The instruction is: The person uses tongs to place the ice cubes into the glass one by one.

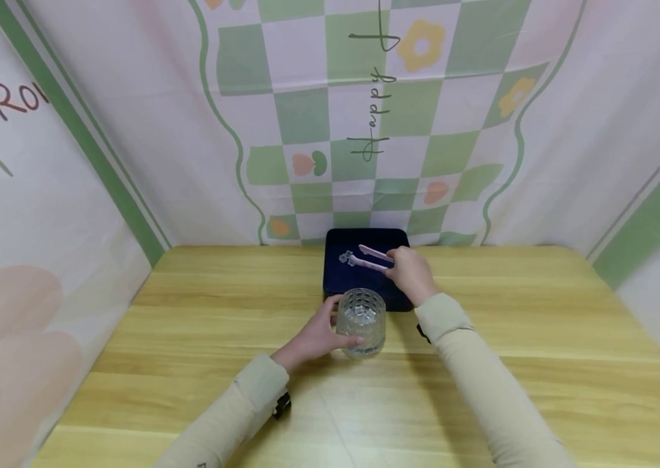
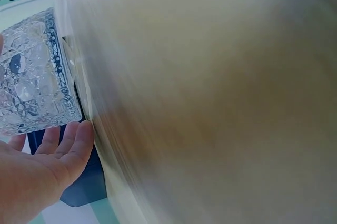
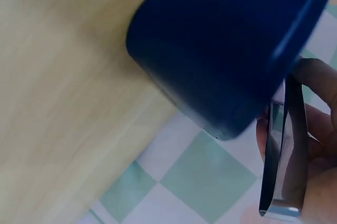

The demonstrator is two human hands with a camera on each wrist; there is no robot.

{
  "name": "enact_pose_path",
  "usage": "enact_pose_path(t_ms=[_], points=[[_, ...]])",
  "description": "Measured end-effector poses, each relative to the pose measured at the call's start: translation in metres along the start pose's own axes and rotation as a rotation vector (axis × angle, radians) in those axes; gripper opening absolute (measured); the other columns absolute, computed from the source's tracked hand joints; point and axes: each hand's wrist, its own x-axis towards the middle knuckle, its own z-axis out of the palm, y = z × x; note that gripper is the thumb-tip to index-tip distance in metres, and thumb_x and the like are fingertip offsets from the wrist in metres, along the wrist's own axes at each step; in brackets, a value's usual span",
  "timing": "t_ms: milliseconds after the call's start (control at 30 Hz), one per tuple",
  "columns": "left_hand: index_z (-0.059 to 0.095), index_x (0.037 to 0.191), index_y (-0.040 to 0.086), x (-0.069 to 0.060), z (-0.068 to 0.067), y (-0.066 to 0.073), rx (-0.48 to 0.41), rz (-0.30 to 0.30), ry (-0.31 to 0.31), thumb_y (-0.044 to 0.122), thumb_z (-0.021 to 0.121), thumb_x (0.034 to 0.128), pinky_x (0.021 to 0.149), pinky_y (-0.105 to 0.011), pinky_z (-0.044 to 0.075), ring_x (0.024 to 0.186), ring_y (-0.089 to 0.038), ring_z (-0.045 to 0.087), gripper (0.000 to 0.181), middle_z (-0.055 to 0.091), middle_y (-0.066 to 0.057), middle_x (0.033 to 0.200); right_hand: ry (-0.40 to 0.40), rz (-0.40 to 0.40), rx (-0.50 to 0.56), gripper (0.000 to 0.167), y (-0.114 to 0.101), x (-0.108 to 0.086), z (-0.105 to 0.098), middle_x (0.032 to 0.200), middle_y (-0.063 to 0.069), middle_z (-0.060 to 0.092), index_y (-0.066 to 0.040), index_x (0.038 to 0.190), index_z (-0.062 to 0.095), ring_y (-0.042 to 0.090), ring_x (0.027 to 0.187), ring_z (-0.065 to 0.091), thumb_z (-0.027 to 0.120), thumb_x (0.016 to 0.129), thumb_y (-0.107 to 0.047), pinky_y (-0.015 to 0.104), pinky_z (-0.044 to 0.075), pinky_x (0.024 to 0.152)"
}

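My left hand (image 1: 319, 333) holds a clear patterned drinking glass (image 1: 363, 335), its thumb across the near side and its fingers round the left. Clear cube-like pieces (image 1: 365, 316) show inside the glass. In the left wrist view, the fingers lie against the glass (image 2: 31, 82). My right hand (image 1: 414, 276) pinches a pair of tongs (image 1: 369, 264), pinkish in the head view and shiny metal in the right wrist view. The tongs' arms are spread over a dark blue box (image 1: 338, 281). Small clear pieces (image 1: 345, 258) lie by the tip of one arm.
The box stands at the back edge of the wooden table (image 1: 219, 292), against a green-and-white checked cloth (image 1: 359, 110). The glass is just in front of the box. Cloth also hangs at the left and right sides.
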Motion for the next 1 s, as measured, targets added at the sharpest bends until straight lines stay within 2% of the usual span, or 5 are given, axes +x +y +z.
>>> enact_pose_path(t_ms=[133, 167, 367, 600, 1000], points=[[0.027, 0.147, 0.011, 0.000, -0.001, -0.001, -0.004, 0.006, -0.008, 0.025, 0.079, 0.0783, 0.101, -0.048, 0.046, 0.125, -0.036, 0.049, 0.087, 0.042, -0.012, 0.143, -0.047, 0.014, -0.011, 0.032, -0.002, 0.003, 0.007, 0.105, 0.023, 0.069, 0.005, 0.108, 0.068, 0.040, 0.097, 0.064, 0.073, 0.080, -0.010, 0.049, 0.051, 0.085], [0.027, 0.147, 0.011, 0.000, -0.001, -0.001, -0.009, 0.007, -0.009, 0.025, 0.079, 0.0783, 0.101, -0.048, 0.046, 0.125, -0.036, 0.049, 0.087, 0.042, -0.012, 0.143, -0.039, 0.005, -0.013, 0.033, 0.004, 0.008, 0.017, 0.104, 0.023, 0.069, 0.004, 0.108, 0.069, 0.040, 0.096, 0.064, 0.074, 0.079, -0.012, 0.049, 0.052, 0.083], [0.026, 0.146, 0.010, 0.001, -0.002, -0.002, -0.025, 0.023, -0.011, 0.020, 0.079, 0.0789, 0.100, -0.049, 0.046, 0.127, -0.037, 0.048, 0.086, 0.041, -0.014, 0.143, -0.051, 0.009, -0.028, 0.031, 0.000, 0.011, 0.023, 0.105, 0.022, 0.069, 0.002, 0.108, 0.069, 0.039, 0.096, 0.065, 0.073, 0.080, -0.012, 0.049, 0.053, 0.082], [0.027, 0.146, 0.009, 0.002, -0.002, -0.002, -0.022, 0.021, -0.010, 0.021, 0.079, 0.0790, 0.100, -0.047, 0.046, 0.127, -0.038, 0.049, 0.086, 0.042, -0.015, 0.142, -0.078, 0.016, -0.016, 0.027, -0.009, 0.007, 0.017, 0.107, 0.023, 0.068, 0.004, 0.108, 0.069, 0.039, 0.098, 0.065, 0.070, 0.084, -0.008, 0.048, 0.052, 0.086], [0.027, 0.146, 0.008, 0.002, -0.002, -0.003, -0.025, 0.020, -0.005, 0.021, 0.079, 0.0788, 0.100, -0.047, 0.046, 0.126, -0.038, 0.049, 0.086, 0.041, -0.016, 0.142, -0.086, 0.029, -0.017, 0.023, -0.010, 0.005, 0.014, 0.102, 0.020, 0.071, 0.001, 0.104, 0.071, 0.039, 0.091, 0.066, 0.068, 0.082, -0.007, 0.049, 0.053, 0.080]])
